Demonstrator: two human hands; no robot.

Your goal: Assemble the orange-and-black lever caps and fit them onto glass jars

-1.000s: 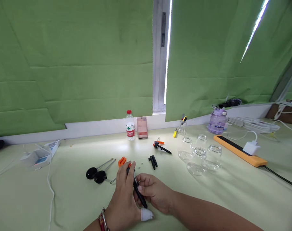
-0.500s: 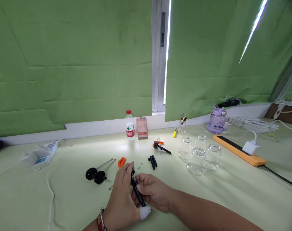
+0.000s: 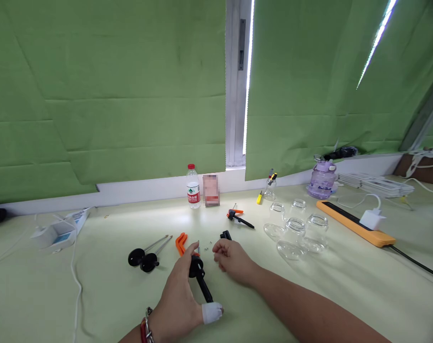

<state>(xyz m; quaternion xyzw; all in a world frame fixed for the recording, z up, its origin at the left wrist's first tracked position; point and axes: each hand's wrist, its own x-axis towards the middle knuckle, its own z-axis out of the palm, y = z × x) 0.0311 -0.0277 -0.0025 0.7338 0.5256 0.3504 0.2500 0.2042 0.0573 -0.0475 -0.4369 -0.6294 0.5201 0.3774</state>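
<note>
My left hand (image 3: 182, 290) grips a black crank-like part (image 3: 204, 286) with a round head and a long handle, tilted toward me. White wrapping covers its thumb. A thin metal rod shows beyond the head. My right hand (image 3: 234, 259) is closed, fingers curled together over the table; whatever they may hold is too small or hidden. Just left of those fingertips lie tiny metal pieces (image 3: 206, 248). Behind its knuckles a black handle piece (image 3: 225, 235) is partly hidden. Orange curved pieces (image 3: 181, 243) lie beyond my left fingers.
Two black discs with metal rods (image 3: 149, 262) lie left. Farther back is another black-and-orange assembly (image 3: 239, 218). Several glass jars (image 3: 294, 240) stand right, before an orange power strip (image 3: 355, 224). A water bottle (image 3: 193, 188) and a purple jug (image 3: 321, 178) stand near the wall.
My right hand has let go of the black crank-like part and moved right and away from me, to beside the tiny metal pieces. My left hand still holds the part, its round head now exposed.
</note>
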